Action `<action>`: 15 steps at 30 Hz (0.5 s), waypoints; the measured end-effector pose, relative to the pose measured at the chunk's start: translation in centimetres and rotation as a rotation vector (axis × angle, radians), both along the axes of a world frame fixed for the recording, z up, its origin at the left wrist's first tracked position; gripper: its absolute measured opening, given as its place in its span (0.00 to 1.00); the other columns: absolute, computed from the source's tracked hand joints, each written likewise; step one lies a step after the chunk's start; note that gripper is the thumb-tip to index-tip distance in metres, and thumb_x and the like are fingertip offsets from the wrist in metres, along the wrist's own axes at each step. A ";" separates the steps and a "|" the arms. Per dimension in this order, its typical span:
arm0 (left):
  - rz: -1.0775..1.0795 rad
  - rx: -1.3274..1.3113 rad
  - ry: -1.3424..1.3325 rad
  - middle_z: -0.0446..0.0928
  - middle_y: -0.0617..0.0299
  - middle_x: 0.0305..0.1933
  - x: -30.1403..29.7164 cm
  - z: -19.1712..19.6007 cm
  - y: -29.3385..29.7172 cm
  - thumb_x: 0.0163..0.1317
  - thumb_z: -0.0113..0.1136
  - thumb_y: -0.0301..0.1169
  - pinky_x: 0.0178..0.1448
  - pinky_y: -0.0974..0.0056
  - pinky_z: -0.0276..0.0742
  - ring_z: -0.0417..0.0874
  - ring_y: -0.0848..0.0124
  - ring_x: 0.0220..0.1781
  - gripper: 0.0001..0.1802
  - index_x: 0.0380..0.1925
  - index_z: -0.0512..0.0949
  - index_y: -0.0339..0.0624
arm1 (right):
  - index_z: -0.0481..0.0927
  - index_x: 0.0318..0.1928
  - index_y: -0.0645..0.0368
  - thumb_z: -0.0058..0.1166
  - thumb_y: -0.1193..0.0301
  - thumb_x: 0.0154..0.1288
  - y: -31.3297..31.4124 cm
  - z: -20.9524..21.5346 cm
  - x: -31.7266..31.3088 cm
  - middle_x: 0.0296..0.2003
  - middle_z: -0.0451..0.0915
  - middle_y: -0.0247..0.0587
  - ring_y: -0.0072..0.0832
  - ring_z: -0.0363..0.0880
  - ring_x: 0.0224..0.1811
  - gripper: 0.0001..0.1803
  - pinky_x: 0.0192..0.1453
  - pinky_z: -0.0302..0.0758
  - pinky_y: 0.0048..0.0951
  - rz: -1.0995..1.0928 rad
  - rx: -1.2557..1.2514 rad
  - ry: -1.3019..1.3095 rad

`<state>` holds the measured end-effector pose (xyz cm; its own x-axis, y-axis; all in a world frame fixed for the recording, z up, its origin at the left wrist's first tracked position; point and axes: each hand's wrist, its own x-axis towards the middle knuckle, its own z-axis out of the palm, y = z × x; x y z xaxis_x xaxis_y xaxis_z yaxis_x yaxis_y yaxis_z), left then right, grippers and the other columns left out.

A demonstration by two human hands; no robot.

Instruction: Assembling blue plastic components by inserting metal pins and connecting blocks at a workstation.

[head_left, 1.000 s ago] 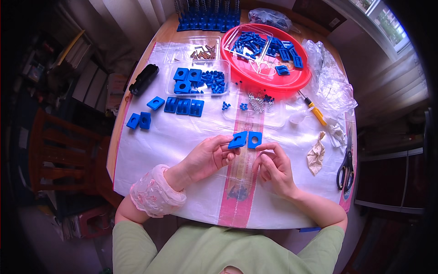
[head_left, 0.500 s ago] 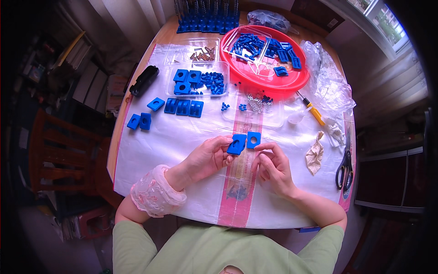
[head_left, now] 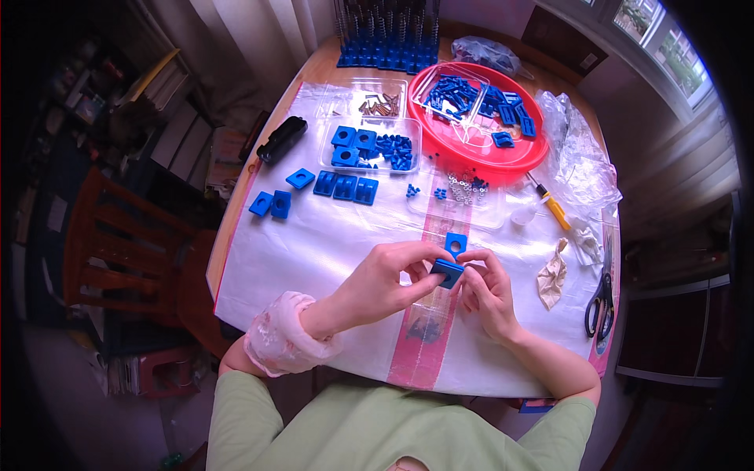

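Note:
My left hand [head_left: 393,271] pinches a blue plastic block [head_left: 448,274] between thumb and fingers, tilted above the table cloth. Close against the block's right edge is my right hand [head_left: 488,294], its fingers bent and the thumb and index fingertip at the block's corner. Just beyond the fingers lies a second blue block with a round hole [head_left: 455,242], flat on the cloth. To the left rest a few loose holed blocks [head_left: 300,179] and a row of grooved blue blocks [head_left: 344,188].
A clear box [head_left: 323,149] holds blue parts; another holds brass-coloured pins [head_left: 380,105]. Behind are a red basin [head_left: 503,165] and blue bases with springs [head_left: 385,55]. On the right are a yellow screwdriver [head_left: 556,212], plastic bags [head_left: 577,157] and scissors [head_left: 601,308]. Small white nuts [head_left: 467,188] lie mid-table.
My left hand has turned over and tilted the blue block, bringing it right and nearer to me. My right hand has come in against its edge. The whole view has shifted a little.

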<state>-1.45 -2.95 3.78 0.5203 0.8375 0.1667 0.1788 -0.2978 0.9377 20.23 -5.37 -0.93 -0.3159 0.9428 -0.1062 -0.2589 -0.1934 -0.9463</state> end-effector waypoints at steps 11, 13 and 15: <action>0.698 0.230 0.793 0.79 0.54 0.37 -10.9 3.4 0.5 0.57 0.63 0.24 0.38 0.62 0.79 0.84 0.64 0.31 0.12 0.42 0.78 0.37 | 0.68 0.54 0.59 0.42 0.73 0.75 -0.1 -0.2 0.1 0.28 0.79 0.40 0.09 0.59 0.16 0.10 0.19 0.57 0.15 0.017 0.017 0.017; 0.731 0.167 0.846 0.81 0.51 0.36 -12.3 2.0 1.7 0.58 0.63 0.26 0.40 0.59 0.79 0.85 0.60 0.32 0.12 0.42 0.78 0.37 | 0.68 0.54 0.59 0.42 0.73 0.75 0.0 -0.2 0.1 0.28 0.78 0.40 0.09 0.59 0.16 0.10 0.19 0.57 0.15 0.027 0.015 0.039; 0.726 0.087 0.890 0.82 0.50 0.33 -12.9 1.1 2.4 0.58 0.63 0.26 0.41 0.59 0.80 0.85 0.60 0.32 0.12 0.42 0.77 0.36 | 0.68 0.54 0.60 0.42 0.73 0.75 -0.1 -0.1 0.0 0.28 0.78 0.40 0.09 0.59 0.16 0.10 0.19 0.57 0.14 0.026 0.005 0.038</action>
